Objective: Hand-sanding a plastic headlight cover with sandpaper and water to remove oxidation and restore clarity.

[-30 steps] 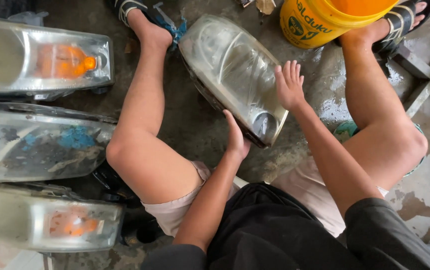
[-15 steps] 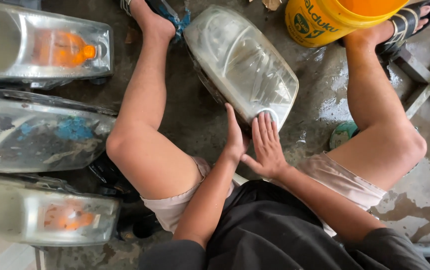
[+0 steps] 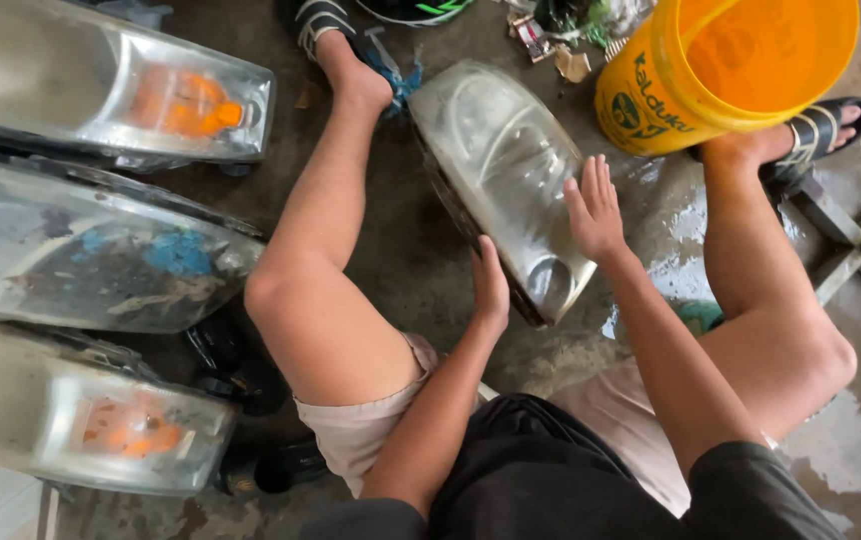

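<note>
A cloudy car headlight (image 3: 495, 160) lies tilted on the wet concrete floor between my legs. My left hand (image 3: 490, 285) grips its near left edge and steadies it. My right hand (image 3: 595, 210) lies flat on the lens with fingers spread, pressing on the right side of it. I cannot tell whether anything is under the palm.
Three more headlights lie at the left: one with an orange bulb (image 3: 110, 90), a dirty one with blue smears (image 3: 90, 250), and a third (image 3: 90, 420). A yellow bucket (image 3: 730, 70) stands at the upper right beside my sandalled foot (image 3: 815, 130). Scraps lie at the top.
My right hand has slid from the near end of the lens up to its middle right side. The left hand keeps its hold on the headlight's edge.
</note>
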